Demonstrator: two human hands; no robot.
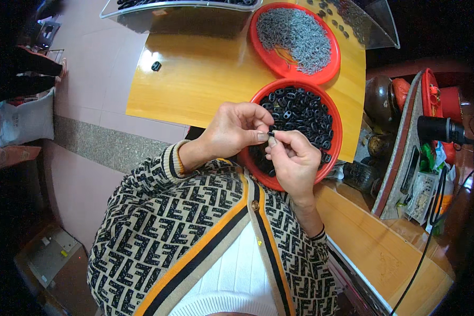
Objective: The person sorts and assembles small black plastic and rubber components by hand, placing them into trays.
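Piece — small, black, mostly hidden — pinched by left hand, right hand.

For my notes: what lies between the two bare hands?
A small black piece lies between the left hand and right hand; the head view shows it.

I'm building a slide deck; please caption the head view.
Left hand and right hand pinch a small black part over a red basin of black pieces, beside a red tray of grey pieces.
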